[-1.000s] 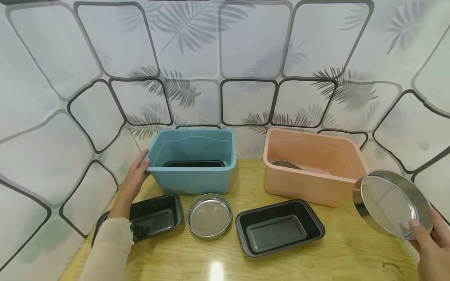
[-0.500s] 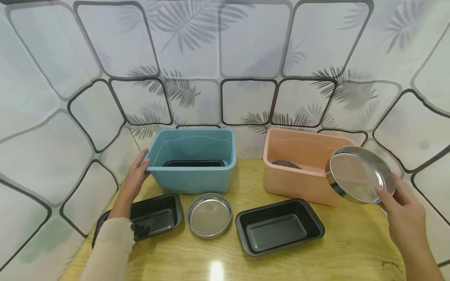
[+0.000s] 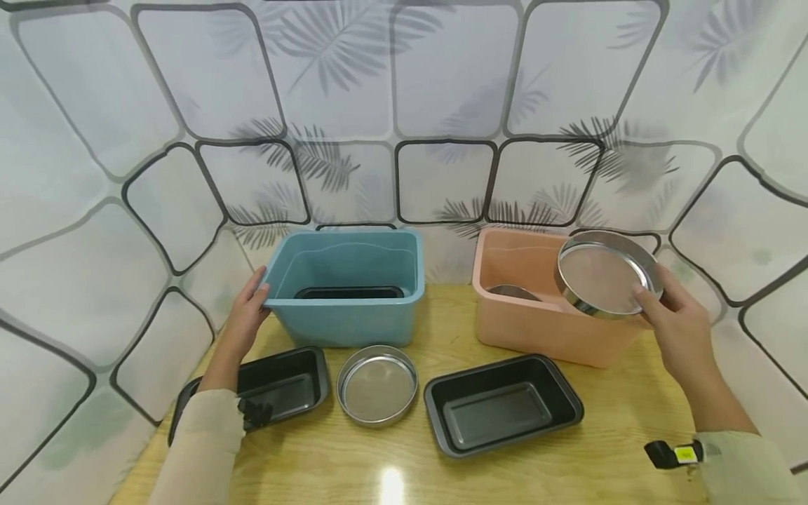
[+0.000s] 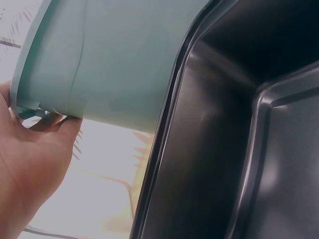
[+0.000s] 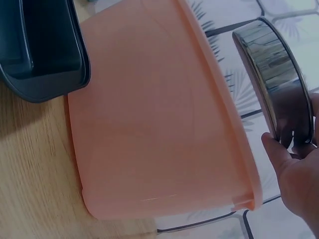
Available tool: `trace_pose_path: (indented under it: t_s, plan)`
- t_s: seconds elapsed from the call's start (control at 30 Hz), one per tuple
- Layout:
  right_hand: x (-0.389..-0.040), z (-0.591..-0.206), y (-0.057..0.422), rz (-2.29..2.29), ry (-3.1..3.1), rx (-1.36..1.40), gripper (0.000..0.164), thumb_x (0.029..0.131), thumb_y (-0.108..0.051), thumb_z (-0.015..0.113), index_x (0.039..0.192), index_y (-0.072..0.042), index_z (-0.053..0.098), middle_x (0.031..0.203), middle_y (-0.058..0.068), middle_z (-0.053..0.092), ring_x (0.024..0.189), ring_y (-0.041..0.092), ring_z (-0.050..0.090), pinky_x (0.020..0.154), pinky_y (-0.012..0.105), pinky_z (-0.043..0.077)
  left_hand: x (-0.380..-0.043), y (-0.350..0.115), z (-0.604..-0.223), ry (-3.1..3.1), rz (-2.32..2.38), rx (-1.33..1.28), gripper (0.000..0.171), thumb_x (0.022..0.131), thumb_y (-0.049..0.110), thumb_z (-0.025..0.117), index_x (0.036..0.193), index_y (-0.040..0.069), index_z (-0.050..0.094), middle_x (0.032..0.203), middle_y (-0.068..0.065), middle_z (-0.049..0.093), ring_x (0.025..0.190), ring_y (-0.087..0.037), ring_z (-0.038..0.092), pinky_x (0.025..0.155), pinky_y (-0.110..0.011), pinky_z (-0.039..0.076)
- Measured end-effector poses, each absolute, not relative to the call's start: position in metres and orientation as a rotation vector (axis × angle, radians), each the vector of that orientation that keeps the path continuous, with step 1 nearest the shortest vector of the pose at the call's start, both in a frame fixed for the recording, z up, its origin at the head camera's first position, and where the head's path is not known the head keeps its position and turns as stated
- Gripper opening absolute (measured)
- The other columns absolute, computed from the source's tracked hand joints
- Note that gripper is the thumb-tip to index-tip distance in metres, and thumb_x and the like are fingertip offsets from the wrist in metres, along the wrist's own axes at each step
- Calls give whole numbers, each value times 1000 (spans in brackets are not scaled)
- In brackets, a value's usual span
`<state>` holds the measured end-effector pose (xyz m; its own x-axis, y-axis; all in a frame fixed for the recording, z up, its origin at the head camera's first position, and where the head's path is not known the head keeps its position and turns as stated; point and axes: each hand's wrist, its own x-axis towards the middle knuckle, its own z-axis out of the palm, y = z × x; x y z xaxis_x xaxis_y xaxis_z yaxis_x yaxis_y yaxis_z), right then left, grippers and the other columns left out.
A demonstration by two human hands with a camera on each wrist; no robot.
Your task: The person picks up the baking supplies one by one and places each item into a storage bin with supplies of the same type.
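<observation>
My right hand (image 3: 684, 333) pinches a shiny round cake pan (image 3: 600, 273) by its near right side, thumb on the inside. The pan is tilted and hangs above the right part of the pink bin (image 3: 543, 330); in the right wrist view the pan (image 5: 279, 79) is beyond the bin's rim. At the blue bin (image 3: 347, 326), my left hand (image 3: 246, 315) grips the left rim, its fingers curled under the edge in the left wrist view. A dark loaf pan (image 3: 350, 293) lies inside the blue bin. Part of another round pan (image 3: 513, 292) shows inside the pink bin.
On the wooden table (image 3: 328, 470) in front of the bins lie a dark loaf pan (image 3: 284, 389) partly under my left forearm, a round cake pan (image 3: 377, 386), and another dark loaf pan (image 3: 505, 407). A patterned cloth wall (image 3: 448, 182) stands close behind and at both sides.
My right hand has carried the round cake pan from the far right, leftward and forward, over the pink bin. The left hand has stayed on the blue bin's rim.
</observation>
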<state>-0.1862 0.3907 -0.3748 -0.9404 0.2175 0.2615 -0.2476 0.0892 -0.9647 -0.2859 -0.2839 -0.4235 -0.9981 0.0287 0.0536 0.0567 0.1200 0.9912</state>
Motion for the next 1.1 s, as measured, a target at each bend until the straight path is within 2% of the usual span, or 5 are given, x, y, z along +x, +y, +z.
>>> trace_pose_path:
  t_s: [0.23,0.6,0.77,0.97,1.1]
  plan:
    - [-219,-371,393,1816,-2231,-46,75,101,-30,63,162,-18,21,169,12,12,125,-9,52,84,5,49,-285,-284,-425,-2312,-2114,-98,62,111,36,33,164,20,4,170,-9,-5,155,-35,4,123,-56,15]
    - [-273,-369,379,1554,-2505,88,64,101,-36,62,152,-5,43,127,-9,53,95,-11,58,76,10,54,-286,-284,-423,-2289,-2140,-133,61,112,33,32,164,19,4,170,-9,-6,155,-36,2,123,-57,13]
    - [-287,-372,373,1342,-2589,171,59,96,-45,66,145,-12,56,136,12,59,104,4,63,77,16,57,-286,-283,-422,-2298,-2141,-135,60,112,29,31,164,17,3,170,-9,-6,155,-36,1,123,-57,12]
    - [-296,-376,370,1099,-2718,109,64,86,-64,68,143,-36,58,133,-2,67,110,11,68,80,22,58,-287,-282,-422,-2296,-2148,-131,59,112,29,30,164,19,3,170,-8,-7,155,-36,1,123,-57,13]
    - [-311,-382,367,1304,-2893,96,75,91,-63,64,153,-25,46,142,5,57,117,18,63,99,39,52,-286,-282,-421,-2295,-2146,-122,60,112,30,30,164,19,3,170,-7,-8,156,-35,0,124,-57,12]
